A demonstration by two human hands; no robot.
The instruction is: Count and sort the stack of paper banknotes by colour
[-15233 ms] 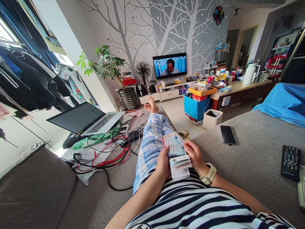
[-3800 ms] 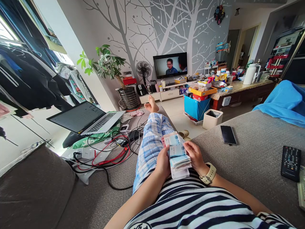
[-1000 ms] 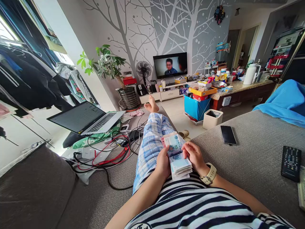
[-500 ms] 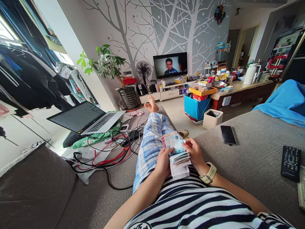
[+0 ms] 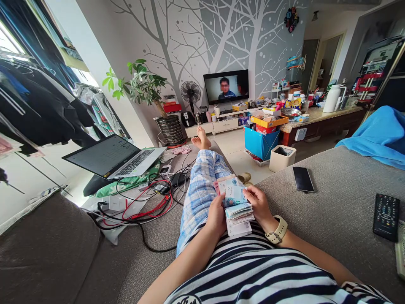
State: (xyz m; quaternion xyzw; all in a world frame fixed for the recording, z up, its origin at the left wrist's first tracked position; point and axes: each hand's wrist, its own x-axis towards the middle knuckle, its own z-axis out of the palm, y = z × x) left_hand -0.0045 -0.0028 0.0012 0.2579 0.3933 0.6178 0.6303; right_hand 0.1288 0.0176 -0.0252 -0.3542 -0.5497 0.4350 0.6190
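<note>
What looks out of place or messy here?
Nothing spilled or damaged. The stack of banknotes held between left hand and right hand is fanned, edges uneven. Red and black cables lie tangled on the sofa beside the laptop, which sits perched on a green cushion.

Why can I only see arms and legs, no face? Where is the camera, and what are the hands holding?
The camera sits on the person's head and looks down, so you see their own arms and legs. It is the only view. The left hand and the right hand both grip a stack of paper banknotes over the lap. On the grey fabric sofa lie a black phone, a black remote control, an open silver laptop propped on a green cushion, and tangled red and black cables.
</note>
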